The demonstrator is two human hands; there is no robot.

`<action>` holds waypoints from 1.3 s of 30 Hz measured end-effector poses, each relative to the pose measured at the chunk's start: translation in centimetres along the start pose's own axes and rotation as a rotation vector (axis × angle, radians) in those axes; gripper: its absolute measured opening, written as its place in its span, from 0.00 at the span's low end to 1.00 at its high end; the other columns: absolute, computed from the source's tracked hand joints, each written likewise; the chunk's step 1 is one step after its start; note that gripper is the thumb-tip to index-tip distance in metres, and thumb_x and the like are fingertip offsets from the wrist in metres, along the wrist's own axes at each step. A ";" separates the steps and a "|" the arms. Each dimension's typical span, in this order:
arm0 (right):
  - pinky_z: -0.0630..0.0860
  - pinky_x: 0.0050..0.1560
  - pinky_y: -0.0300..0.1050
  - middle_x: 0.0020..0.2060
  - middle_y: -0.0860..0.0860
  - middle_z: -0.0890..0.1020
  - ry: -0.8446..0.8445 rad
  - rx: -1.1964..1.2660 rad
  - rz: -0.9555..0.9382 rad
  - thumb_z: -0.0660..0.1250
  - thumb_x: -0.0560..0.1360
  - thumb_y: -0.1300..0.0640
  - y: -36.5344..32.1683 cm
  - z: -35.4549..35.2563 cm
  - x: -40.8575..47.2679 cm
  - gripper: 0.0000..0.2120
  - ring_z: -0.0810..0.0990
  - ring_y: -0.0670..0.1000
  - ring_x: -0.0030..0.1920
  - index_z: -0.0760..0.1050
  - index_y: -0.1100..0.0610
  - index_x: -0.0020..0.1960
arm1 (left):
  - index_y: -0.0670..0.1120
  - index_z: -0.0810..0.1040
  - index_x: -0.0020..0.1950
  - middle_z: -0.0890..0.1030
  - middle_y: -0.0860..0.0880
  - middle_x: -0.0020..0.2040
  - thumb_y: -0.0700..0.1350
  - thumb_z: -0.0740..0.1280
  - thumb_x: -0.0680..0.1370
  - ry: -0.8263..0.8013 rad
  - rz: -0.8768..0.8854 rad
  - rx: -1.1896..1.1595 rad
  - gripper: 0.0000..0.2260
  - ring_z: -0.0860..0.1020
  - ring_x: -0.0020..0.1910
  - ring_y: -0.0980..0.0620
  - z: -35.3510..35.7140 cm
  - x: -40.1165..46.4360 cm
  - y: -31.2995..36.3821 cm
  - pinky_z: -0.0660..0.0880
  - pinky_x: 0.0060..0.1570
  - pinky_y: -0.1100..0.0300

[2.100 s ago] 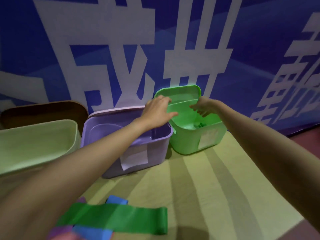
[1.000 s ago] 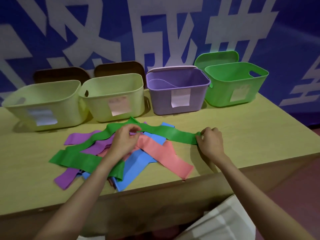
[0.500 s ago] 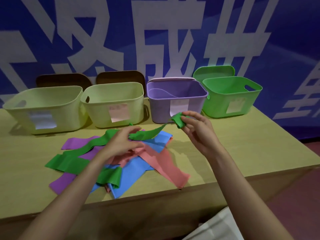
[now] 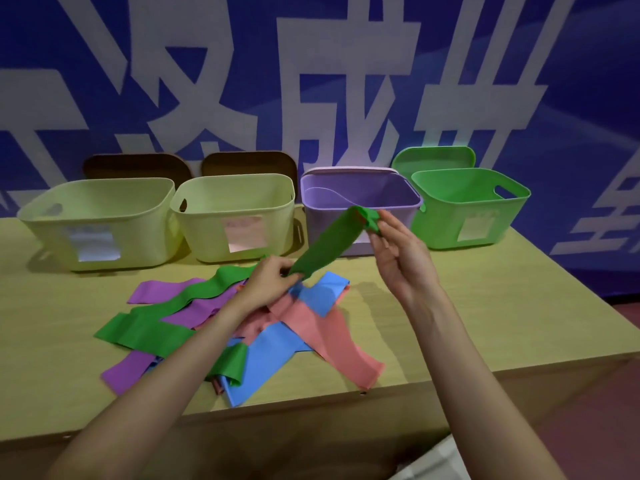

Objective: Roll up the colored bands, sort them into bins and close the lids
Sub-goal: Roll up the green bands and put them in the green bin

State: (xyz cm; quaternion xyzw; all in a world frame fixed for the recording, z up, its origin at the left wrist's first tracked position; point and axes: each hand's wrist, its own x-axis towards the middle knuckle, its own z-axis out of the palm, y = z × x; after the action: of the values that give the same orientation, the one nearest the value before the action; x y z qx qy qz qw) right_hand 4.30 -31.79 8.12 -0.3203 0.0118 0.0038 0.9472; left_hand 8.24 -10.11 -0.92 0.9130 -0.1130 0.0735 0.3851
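The end of the green band (image 4: 325, 249) that lay flat on the table (image 4: 485, 306) 1 second ago is now lifted clear of it. The right hand (image 4: 398, 258) has raised that end in front of the purple bin (image 4: 360, 199), higher than half a second ago, and its fingers (image 4: 381, 233) are curled on a small folded start of a roll. The left hand (image 4: 268, 282) stays low over the pile, its fingers pinching the same band further along, so the stretch between the 2 hands runs taut and slanted. The rest of the green band trails left across the purple band (image 4: 194, 310), the blue band (image 4: 273, 358) and the pink band (image 4: 332, 337), which lie flat and crossed on the table.

By my judgement rolling of this band has only just begun, and it belongs in the green bin (image 4: 471, 209) at the far right, whose lid (image 4: 433, 159) stands open behind it. All 4 bins are open, so sorting and lid closing lie ahead.

Each bin carries a pale paper label on its front; the print is too blurred to read. The blue backdrop (image 4: 104, 36) bears large white Chinese characters, cropped by the frame; 1 appears to be 成.
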 end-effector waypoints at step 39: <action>0.71 0.23 0.37 0.36 0.58 0.74 0.399 -1.084 -0.113 0.54 0.75 0.70 1.0 -10.3 -2.5 0.14 0.72 0.52 0.31 0.77 0.62 0.48 | 0.42 0.74 0.47 0.76 0.43 0.29 0.44 0.60 0.82 -0.096 -0.261 0.006 0.07 0.74 0.20 0.55 -5.9 -1.1 0.0 0.70 0.19 0.62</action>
State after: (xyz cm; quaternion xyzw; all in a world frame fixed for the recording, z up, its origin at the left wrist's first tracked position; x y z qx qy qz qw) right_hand 1.55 -37.22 -0.65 -0.7542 0.1693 -0.1016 0.6262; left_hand 6.89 -5.71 2.93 0.9234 -0.0111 -0.0207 0.3831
